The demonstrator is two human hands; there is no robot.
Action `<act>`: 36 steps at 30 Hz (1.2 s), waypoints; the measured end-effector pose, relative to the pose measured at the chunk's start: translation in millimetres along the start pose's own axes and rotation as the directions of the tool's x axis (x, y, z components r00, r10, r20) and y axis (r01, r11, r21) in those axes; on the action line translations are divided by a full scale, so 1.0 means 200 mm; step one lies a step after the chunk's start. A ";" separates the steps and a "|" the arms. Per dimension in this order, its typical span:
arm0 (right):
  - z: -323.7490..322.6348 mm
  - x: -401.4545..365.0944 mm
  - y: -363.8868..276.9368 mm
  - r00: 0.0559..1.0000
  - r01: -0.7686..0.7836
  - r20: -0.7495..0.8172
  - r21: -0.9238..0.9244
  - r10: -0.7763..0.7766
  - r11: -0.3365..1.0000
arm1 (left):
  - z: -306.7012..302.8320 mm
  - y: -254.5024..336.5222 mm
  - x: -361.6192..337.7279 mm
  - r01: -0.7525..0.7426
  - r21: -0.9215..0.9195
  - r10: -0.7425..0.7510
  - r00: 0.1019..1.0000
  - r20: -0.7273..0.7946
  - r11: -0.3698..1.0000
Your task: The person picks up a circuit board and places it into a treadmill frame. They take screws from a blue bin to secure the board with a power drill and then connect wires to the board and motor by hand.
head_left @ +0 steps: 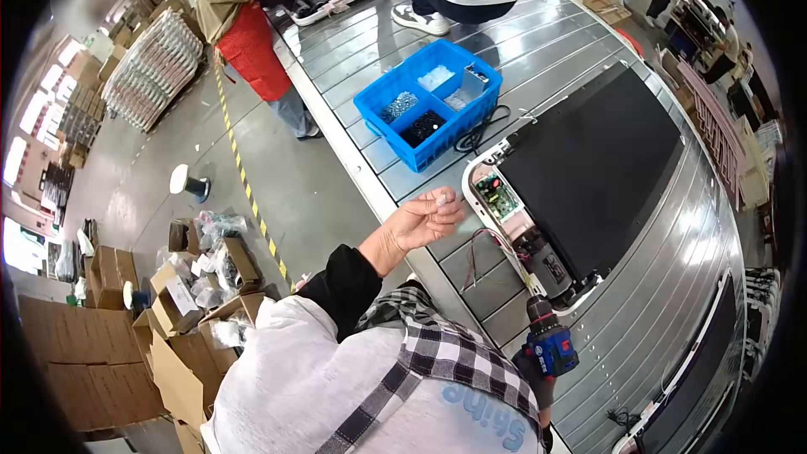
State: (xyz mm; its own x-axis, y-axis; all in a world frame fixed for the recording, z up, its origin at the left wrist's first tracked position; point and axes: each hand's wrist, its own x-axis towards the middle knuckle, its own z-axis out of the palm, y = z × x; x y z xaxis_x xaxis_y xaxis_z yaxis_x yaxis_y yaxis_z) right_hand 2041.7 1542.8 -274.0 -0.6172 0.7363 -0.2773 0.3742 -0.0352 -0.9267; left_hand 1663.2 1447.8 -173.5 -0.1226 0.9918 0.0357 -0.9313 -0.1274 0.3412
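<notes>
My left hand (430, 217) is held above the near edge of the line, its fingers closed in a pinch. What they hold, if anything, is too small to make out. My right hand (530, 365), mostly dark and partly hidden, grips a blue cordless drill (552, 351). The drill's bit end points toward the open end of a flat treadmill (601, 164) with a black belt. In that open end are a green circuit board (498, 196), a motor (552, 269) and loose wires (496, 240).
A blue divided bin (418, 157) of small hardware sits on the slatted metal line (664, 286), beside a coiled black cable (481, 136). Another treadmill (693, 395) lies at lower right. Two people work farther up the line. Open cardboard boxes (181, 361) stand on the floor at left.
</notes>
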 end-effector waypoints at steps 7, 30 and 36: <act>0.20 0.07 -0.15 0.996 -0.070 -0.053 -0.059 0.067 0.996 | -0.57 0.70 -0.67 0.728 0.683 0.077 0.679 -0.730 0.065; 0.51 0.50 -0.67 0.862 -0.410 -0.393 -0.171 0.320 0.896 | -1.17 1.64 0.89 0.275 0.706 0.463 0.883 0.084 -0.653; 0.44 0.65 -0.66 0.849 -0.418 -0.423 -0.173 0.316 0.892 | -1.49 1.66 1.16 0.467 0.352 0.288 0.843 -0.454 -0.811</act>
State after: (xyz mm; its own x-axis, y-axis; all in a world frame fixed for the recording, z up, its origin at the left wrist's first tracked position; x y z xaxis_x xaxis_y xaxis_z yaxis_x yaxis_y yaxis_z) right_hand 1851.8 1583.8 -209.0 -0.1129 0.9000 -0.4211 0.7119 -0.2223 -0.6661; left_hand 1222.8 1633.0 -330.9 -0.5272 0.7958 -0.2980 0.8191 0.5692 0.0707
